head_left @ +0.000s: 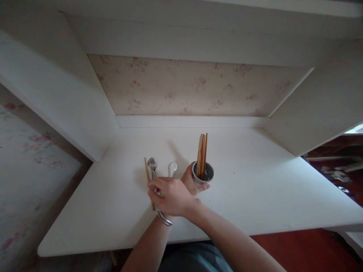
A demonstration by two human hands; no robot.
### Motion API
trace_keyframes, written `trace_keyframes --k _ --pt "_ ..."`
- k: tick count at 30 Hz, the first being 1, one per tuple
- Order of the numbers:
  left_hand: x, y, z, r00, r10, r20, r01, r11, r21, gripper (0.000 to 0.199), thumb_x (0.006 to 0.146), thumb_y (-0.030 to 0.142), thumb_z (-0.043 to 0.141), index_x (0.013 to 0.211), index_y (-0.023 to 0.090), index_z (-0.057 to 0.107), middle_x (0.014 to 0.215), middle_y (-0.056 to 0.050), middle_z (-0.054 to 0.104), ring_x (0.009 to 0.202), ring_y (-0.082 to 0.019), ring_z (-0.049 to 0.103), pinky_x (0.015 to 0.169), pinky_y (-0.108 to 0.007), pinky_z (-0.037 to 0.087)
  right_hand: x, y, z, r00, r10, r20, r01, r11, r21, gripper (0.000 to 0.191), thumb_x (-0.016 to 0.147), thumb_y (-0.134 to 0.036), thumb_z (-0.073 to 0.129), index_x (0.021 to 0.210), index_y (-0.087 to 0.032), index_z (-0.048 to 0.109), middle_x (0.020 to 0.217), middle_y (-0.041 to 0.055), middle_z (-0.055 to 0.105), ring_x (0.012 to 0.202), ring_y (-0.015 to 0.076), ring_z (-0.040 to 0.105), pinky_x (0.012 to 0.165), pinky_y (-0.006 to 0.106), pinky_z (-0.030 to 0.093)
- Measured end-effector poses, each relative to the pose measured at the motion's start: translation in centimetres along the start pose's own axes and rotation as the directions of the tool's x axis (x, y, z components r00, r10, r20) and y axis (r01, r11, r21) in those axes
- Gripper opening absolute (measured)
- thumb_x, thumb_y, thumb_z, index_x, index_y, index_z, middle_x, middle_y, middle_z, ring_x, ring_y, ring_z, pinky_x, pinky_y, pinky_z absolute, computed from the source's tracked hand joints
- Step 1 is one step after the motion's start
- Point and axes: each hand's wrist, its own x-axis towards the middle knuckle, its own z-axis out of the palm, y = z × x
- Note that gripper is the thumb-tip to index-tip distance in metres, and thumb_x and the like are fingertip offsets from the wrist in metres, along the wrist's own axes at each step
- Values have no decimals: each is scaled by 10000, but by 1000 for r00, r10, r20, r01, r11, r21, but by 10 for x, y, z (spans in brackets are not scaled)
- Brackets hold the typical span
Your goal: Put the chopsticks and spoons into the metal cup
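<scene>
Head view: left hand (190, 183) grips cup (210, 172) of chopsticks (202, 155); right hand (173, 196) curls over metal spoons (152, 163) and loose chopstick (146, 168) on bench (113, 204), hold unclear—apparently pick-up stage, next needing secure pinch.

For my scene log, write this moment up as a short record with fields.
left hand: around the cup
cup contents: several wooden chopsticks, upright
right hand: over the metal spoons and a loose chopstick; grip unclear
arms: crossed, right over left
white spoon: on the table, between the metal spoons and cup, partly hidden by the right hand
wristwear: silver bracelet, left wrist
backdrop: floral panel
</scene>
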Motion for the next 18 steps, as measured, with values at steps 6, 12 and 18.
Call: trace_keyframes --k 6,12,18 --pt "3 -5 -3 994 45 96 -49 998 41 794 595 228 836 1271 201 421 1178 -80 604 1076 -220 572 986 -387 418 56 3 65 969 192 157 -117 912 -392 221 832 -196 513 1041 -139 559 981 130 677 859 274 693 649 385 582" --pt "1 -1 -3 995 37 89 -41 999 37 782 586 211 841 1254 193 436 1152 -77 605 1042 -209 576 965 -367 425 65 9 88 957 262 125 -181 876 -448 277 823 -106 515 1099 -129 518 1025 164 646 887 269 689 633 384 596" --pt "0 -2 -4 996 18 87 -19 1000 10 801 582 231 848 1268 195 437 1173 -91 600 1065 -226 573 979 -383 418 65 7 93 955 263 136 -180 879 -441 216 885 -83 442 1079 -129 523 962 147 667 840 250 703 617 359 600"
